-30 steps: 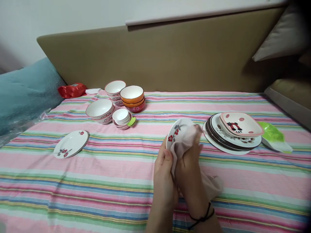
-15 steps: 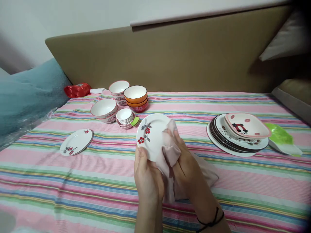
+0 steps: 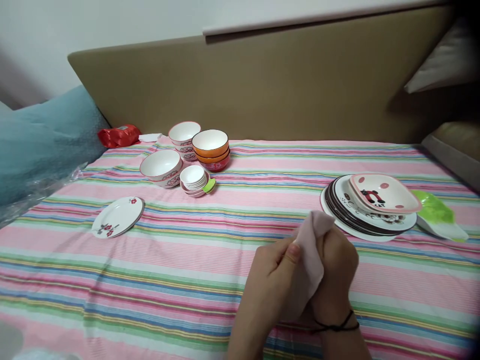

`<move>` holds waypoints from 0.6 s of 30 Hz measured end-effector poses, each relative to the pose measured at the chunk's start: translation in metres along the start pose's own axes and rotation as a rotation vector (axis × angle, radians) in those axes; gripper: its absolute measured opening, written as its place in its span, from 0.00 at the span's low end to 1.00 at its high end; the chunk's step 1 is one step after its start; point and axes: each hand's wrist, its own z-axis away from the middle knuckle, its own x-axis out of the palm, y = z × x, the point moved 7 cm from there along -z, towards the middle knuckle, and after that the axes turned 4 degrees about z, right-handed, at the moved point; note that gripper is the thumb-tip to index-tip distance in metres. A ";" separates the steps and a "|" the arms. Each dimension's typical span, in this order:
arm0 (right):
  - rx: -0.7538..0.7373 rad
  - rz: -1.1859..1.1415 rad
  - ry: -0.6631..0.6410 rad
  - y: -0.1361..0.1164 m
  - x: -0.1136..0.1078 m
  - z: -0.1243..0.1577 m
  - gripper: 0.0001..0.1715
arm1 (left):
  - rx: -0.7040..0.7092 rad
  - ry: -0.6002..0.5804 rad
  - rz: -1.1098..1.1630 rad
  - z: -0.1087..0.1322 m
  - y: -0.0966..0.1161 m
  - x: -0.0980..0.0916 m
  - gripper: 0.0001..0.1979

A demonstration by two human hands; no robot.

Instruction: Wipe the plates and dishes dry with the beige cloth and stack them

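Observation:
A pale pink cloth point(image 3: 309, 255) is bunched upright between my two hands in front of me. My left hand point(image 3: 275, 265) is closed on its left side, with the thumb pressed against the fabric. My right hand point(image 3: 337, 260), wearing a black cord bracelet at the wrist, is curled into the cloth from the right. No plate surface shows between the hands; whether one is behind or inside the cloth I cannot tell. Close to my right hand lies a stack of plates point(image 3: 347, 220), topped by a pink-rimmed dish point(image 3: 388, 192) with a ladybird-like print.
A short stack of floral plates point(image 3: 122, 215) lies at left. Farther back are white floral bowls point(image 3: 161, 167), orange bowls point(image 3: 210, 142) and small white dishes point(image 3: 193, 176). A green leaf-shaped dish point(image 3: 437, 212) sits far right. A blue cushion point(image 3: 48, 135) borders the left.
Both hands have moved right, toward the plate stack, with the cloth. The round flowered plate that my left hand held is no longer visible. The other dishes stay in place.

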 end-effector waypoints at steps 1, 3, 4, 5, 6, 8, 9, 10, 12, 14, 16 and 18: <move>0.062 0.035 -0.015 0.006 -0.002 0.000 0.27 | 0.015 0.015 -0.051 0.001 0.001 0.001 0.19; 0.113 0.050 -0.013 0.011 -0.006 0.000 0.27 | 0.056 0.059 -0.119 0.002 0.005 0.001 0.21; 0.114 0.037 -0.001 0.011 -0.008 0.000 0.27 | 0.075 0.082 -0.132 0.003 0.007 0.000 0.21; 0.111 0.019 0.021 0.012 -0.010 -0.001 0.27 | 0.090 0.105 -0.129 0.004 0.008 -0.001 0.22; 0.102 -0.003 0.042 0.011 -0.012 -0.002 0.27 | 0.101 0.128 -0.113 0.005 0.009 -0.002 0.22; 0.052 -0.079 0.039 0.007 -0.013 -0.005 0.25 | 0.118 0.187 -0.062 0.008 0.010 -0.007 0.21; 0.021 -0.135 0.015 0.004 -0.012 -0.007 0.24 | 0.121 0.223 -0.030 0.009 0.010 -0.010 0.21; -0.011 -0.198 -0.019 0.001 -0.011 -0.009 0.22 | 0.123 0.264 0.006 0.011 0.010 -0.013 0.21; -0.059 -0.324 -0.085 -0.002 -0.008 -0.012 0.17 | 0.128 0.339 0.101 0.013 0.008 -0.018 0.20; -0.076 -0.413 -0.122 -0.002 -0.006 -0.014 0.13 | 0.126 0.412 0.228 0.014 0.005 -0.023 0.18; -0.070 -0.493 -0.170 0.000 -0.001 -0.015 0.10 | 0.119 0.514 0.373 0.015 0.002 -0.029 0.17; -0.022 -0.621 -0.256 0.001 0.008 -0.012 0.08 | 0.103 0.653 0.520 0.017 -0.002 -0.036 0.16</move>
